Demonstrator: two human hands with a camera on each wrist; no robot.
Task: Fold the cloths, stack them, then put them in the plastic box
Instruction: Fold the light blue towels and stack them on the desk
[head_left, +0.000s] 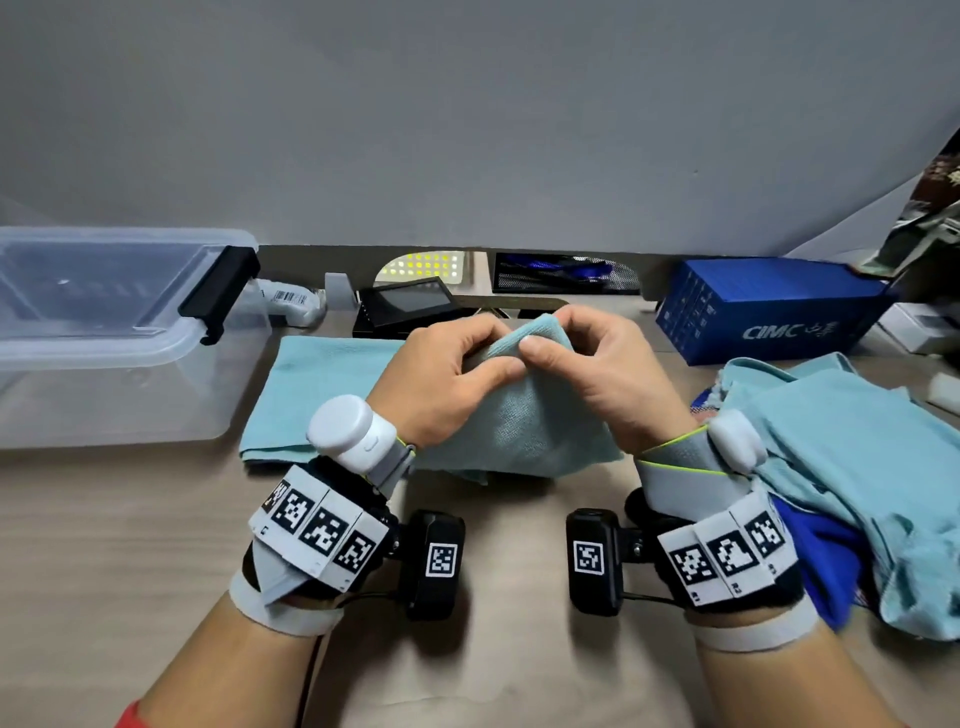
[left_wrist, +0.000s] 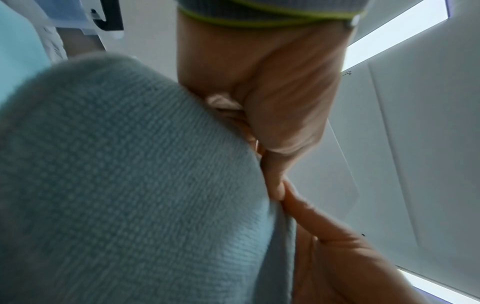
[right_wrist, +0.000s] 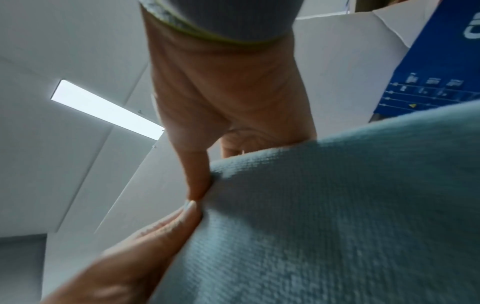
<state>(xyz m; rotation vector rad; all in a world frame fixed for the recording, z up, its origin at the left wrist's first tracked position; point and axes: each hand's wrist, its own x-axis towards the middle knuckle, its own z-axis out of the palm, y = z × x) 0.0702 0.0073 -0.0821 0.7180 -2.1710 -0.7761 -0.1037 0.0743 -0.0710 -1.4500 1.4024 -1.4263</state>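
Observation:
A light teal cloth (head_left: 524, 415) hangs bunched above the table's middle, its lower edge resting on the wood. My left hand (head_left: 501, 345) and right hand (head_left: 550, 332) pinch its top edge side by side, thumbs in front and fingers curled behind. The left wrist view shows the weave (left_wrist: 130, 174) close up, and the right wrist view (right_wrist: 337, 205) shows both thumbs meeting at the cloth's edge. Behind it to the left lies a folded teal cloth (head_left: 311, 395). The clear plastic box (head_left: 171, 338) stands open at the far left.
A loose heap of teal cloths (head_left: 852, 467) with a blue cloth (head_left: 826, 566) under it covers the right side. A blue carton (head_left: 769, 312) stands behind the heap. A small dark screen (head_left: 410, 306) and other clutter line the wall.

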